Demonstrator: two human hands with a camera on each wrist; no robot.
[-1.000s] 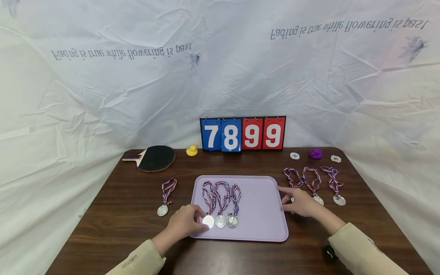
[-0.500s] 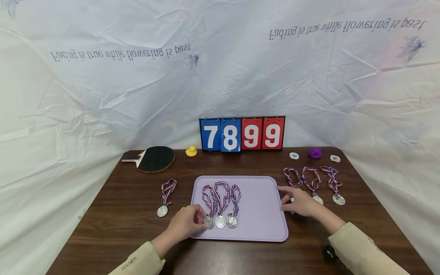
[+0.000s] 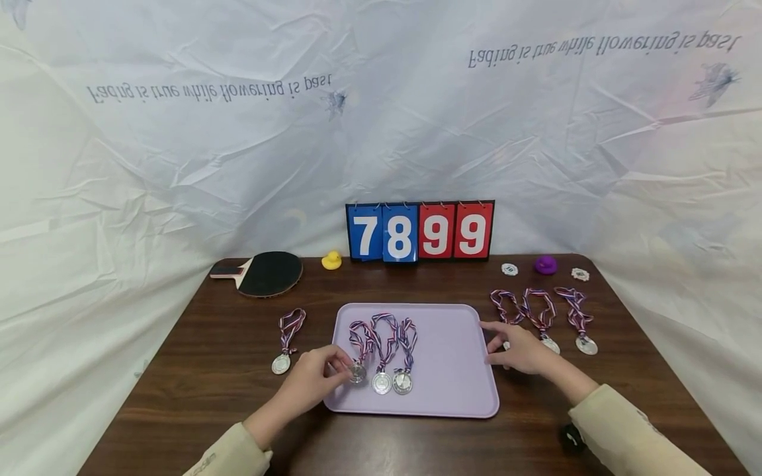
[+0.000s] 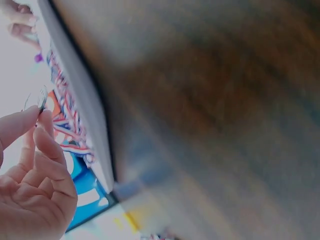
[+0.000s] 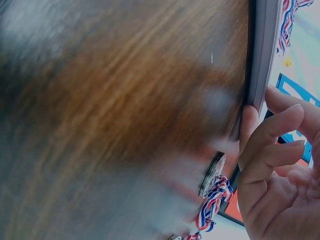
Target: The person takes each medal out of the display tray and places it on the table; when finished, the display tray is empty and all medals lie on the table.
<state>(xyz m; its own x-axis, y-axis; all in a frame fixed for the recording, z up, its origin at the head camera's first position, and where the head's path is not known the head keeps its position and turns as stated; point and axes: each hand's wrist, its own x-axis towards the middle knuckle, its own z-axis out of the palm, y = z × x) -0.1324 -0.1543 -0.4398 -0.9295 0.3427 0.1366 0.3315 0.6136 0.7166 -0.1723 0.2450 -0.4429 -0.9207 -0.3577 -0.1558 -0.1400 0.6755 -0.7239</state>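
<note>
My left hand [image 3: 314, 378] pinches a silver medal [image 3: 358, 373] between thumb and fingertips, over the left part of the lilac tray [image 3: 449, 357]. In the left wrist view the medal [image 4: 37, 100] is tilted up on edge at the fingertips; its striped ribbon [image 3: 360, 337] trails onto the tray. Two more medals lie beside it, a middle medal [image 3: 382, 383] and a right medal [image 3: 403, 382], ribbons stretched toward the back. At the tray's right edge rests my right hand [image 3: 519, 349], index finger and thumb spread against the rim [image 5: 260, 75], with no medal in it.
A single medal [image 3: 281, 363] lies left of the tray. Three more medals lie at the right, one medal [image 3: 587, 345] outermost. Along the back are a paddle [image 3: 272, 274], yellow duck [image 3: 331, 260], scoreboard [image 3: 419, 231], purple duck [image 3: 546, 265] and two chips, including a left chip [image 3: 509, 270].
My left hand has shifted slightly left and back, lifting and tilting the leftmost medal on the tray, whose ribbon has bunched. My right hand stays at the tray's edge.
</note>
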